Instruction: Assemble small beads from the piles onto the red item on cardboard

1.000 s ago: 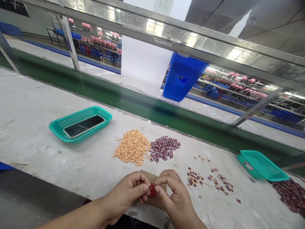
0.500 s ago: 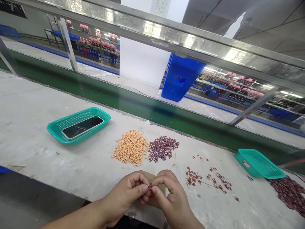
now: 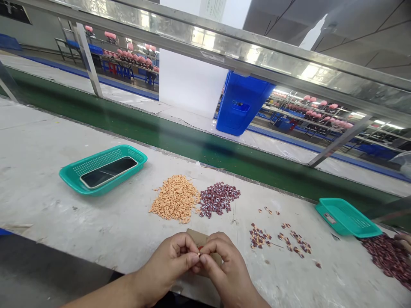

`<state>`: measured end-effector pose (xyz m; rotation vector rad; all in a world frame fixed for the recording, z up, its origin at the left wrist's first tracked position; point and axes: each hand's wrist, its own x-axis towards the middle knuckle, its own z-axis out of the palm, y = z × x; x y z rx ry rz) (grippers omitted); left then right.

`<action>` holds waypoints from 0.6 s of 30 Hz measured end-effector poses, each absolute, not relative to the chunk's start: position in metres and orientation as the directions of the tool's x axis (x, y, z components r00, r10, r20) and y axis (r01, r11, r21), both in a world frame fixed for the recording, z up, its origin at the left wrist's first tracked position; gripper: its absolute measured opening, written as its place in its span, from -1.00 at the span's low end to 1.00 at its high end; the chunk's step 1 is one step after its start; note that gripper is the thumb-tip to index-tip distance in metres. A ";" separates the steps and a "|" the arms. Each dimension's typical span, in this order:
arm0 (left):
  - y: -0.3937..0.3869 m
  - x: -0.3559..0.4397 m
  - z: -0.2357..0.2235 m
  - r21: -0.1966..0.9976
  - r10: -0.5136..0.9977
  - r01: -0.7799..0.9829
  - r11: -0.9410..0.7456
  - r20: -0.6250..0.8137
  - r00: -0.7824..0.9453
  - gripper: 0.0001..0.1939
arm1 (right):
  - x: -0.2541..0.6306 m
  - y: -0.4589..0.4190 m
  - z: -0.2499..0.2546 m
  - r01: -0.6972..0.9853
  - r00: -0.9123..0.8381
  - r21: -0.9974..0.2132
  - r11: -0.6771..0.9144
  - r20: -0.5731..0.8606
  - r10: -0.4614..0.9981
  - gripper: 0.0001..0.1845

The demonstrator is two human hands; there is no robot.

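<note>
My left hand point(image 3: 171, 263) and my right hand point(image 3: 223, 267) meet at the near edge of the worktable point(image 3: 38, 171), fingertips pinched together on a tiny red and pale piece point(image 3: 200, 251). Under them lies a small brown card point(image 3: 196, 236). Beyond the hands sit a heap of small orange pieces point(image 3: 176, 198) and, touching it on the right, a heap of small dark red pieces point(image 3: 218, 198). Scattered mixed pieces point(image 3: 278, 240) lie to the right of my hands.
A teal basket point(image 3: 80, 173) holding a dark phone point(image 3: 107, 171) stands at the left. A second teal basket point(image 3: 346, 218) sits at the right, with another dark red heap point(image 3: 390, 259) near it. A green conveyor belt point(image 3: 160, 132) runs behind the table, with a blue bin point(image 3: 242, 102) beyond.
My fingers have closed tighter over the red piece, so less of it shows. The view has drifted a little to the right.
</note>
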<state>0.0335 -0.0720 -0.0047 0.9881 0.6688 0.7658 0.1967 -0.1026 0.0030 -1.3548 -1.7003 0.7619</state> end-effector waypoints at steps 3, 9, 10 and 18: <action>-0.070 0.035 -0.006 0.920 0.806 -0.217 0.327 -0.151 0.572 -0.73 | 0.196 -0.102 0.006 0.489 -0.118 -0.833 0.260 0.232 0.966 -0.88; -0.056 0.032 -0.001 0.932 0.792 -0.211 0.295 -0.115 0.600 -0.63 | 0.233 -0.100 0.000 0.639 -0.085 -0.725 0.255 0.263 0.961 -0.90; -0.053 0.028 0.001 0.941 0.821 -0.207 0.268 -0.111 0.559 -0.59 | 0.250 -0.100 -0.003 0.711 -0.048 -0.667 0.223 0.269 0.962 -0.88; -0.027 -0.005 0.019 0.998 0.965 0.004 0.060 -0.059 0.256 -0.86 | 0.316 -0.095 -0.013 0.978 0.010 -0.203 0.045 0.261 0.965 -0.83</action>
